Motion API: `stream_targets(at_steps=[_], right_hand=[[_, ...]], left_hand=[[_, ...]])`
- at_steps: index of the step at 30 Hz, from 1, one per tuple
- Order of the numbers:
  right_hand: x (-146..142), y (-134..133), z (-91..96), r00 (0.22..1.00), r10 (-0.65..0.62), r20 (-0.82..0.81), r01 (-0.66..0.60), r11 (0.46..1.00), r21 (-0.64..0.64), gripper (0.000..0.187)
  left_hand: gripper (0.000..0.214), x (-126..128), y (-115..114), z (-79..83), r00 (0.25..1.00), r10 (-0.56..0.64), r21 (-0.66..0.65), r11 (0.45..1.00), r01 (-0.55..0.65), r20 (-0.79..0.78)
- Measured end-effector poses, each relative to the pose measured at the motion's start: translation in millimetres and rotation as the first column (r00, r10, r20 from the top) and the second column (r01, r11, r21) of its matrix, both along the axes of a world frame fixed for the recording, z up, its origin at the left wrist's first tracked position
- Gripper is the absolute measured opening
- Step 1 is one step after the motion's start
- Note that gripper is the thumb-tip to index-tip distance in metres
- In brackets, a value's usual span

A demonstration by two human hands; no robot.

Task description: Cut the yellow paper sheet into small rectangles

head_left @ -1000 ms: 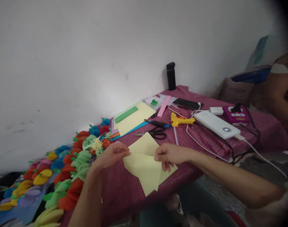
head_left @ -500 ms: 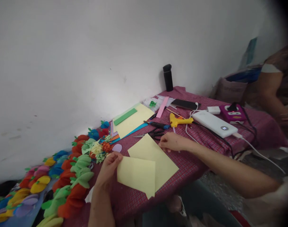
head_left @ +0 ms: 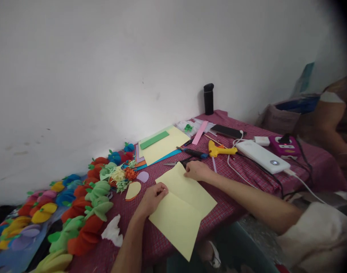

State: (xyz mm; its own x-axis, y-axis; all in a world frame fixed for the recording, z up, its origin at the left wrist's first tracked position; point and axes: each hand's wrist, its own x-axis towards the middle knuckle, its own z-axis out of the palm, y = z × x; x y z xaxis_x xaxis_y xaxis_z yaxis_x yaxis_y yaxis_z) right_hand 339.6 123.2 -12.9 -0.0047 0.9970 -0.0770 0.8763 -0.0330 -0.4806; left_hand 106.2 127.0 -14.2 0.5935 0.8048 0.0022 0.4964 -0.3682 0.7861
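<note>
— When you looked along the table from the left, what lay there?

— Crepe-like paper flowers (head_left: 85,212) in red, green, yellow and blue, too many and too crowded to count. Beside them lay one ragged white scrap (head_left: 113,232) and two smooth oval cutouts, one yellow (head_left: 133,190) and one lilac (head_left: 143,176), all on a checked magenta tablecloth (head_left: 242,178).

— And the hands?

— Two, both on one pale yellow sheet (head_left: 185,204). It was matte, four-cornered and crossed by a single crease, and it lay flat at the table's near edge with one corner hanging over. The left hand (head_left: 153,197) sat knuckles-up at the sheet's left edge, fingers curled under. I could not tell whether it pinched the paper or only pressed it. The right hand (head_left: 196,170) came in on a long, nearly straight forearm. Its fingers were bent and loose, tips resting on the sheet's far corner, closed around nothing.

— Further right?

— One pair of black-handled scissors (head_left: 180,162) lay partly hidden behind that hand. Then came one yellow plastic glue gun (head_left: 219,149) and one glossy white slab of a power bank (head_left: 261,155), cabled. Another person's arm (head_left: 333,125) showed at the far right.
</note>
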Motion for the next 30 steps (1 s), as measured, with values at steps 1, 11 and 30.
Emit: stream_targets(at_steps=[1, 11, 30], right_hand=[[-1, 1, 0.5, 1.000, 0.016, -0.014, -0.016, 1.000, 0.007, 0.020], [-7, 56, 28.1, 0.980, 0.003, -0.198, 0.021, 0.993, 0.120, 0.027], [-56, -20, 5.9, 0.843, 0.354, -0.406, -0.409, 0.911, -0.055, 0.039]], left_hand=[[0.017, -1, 0, 0.3, 1.000, 0.003, -0.011, 1.000, -0.003, 0.009], [0.023, -29, -3, 28.2, 0.926, 0.192, -0.286, 0.953, -0.097, 0.325], [0.025, -17, 2, 12.2, 0.916, 0.249, -0.388, 0.914, -0.115, 0.314]])
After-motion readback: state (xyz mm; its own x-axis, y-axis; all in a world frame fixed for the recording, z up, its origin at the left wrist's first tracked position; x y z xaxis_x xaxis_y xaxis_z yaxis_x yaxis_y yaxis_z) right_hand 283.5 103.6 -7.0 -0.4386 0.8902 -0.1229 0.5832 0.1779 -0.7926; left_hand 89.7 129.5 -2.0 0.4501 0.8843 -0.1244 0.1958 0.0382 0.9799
